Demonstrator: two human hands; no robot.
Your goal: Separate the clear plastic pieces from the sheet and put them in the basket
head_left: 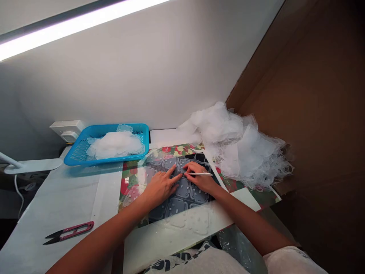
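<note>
A translucent film sheet [176, 205] patterned with rounded-square shapes is being supported at the middle of the table [68, 198], over a dark panel [156, 218], between the blue perforated basket [108, 161] at far left and the heap of filmy white scraps [242, 152] at far right. The sheet is being pressed by the left hand [162, 183], whose fingers are being spread wide with nothing seen in their grasp. A slim white pen-shaped tool [203, 174] is being pinched narrowly by the right hand [201, 179], its dark tip being directed toward the left fingertips; whether the sheet is being touched by that tip cannot be told. Judging by its see-through look and the loose, crumpled lie of the scraps, the film is being taken as very light, thin and limp, likely slick on the panel, and easily creased or torn where the strips between shapes are narrow. Steadying is therefore being judged best with flat, parted fingertips close to the spot being worked, and lifting by a corner or outer margin rather than by a narrow strip. The tool is being read as light and stiff, best gripped low on its shaft, just behind the tip.
</note>
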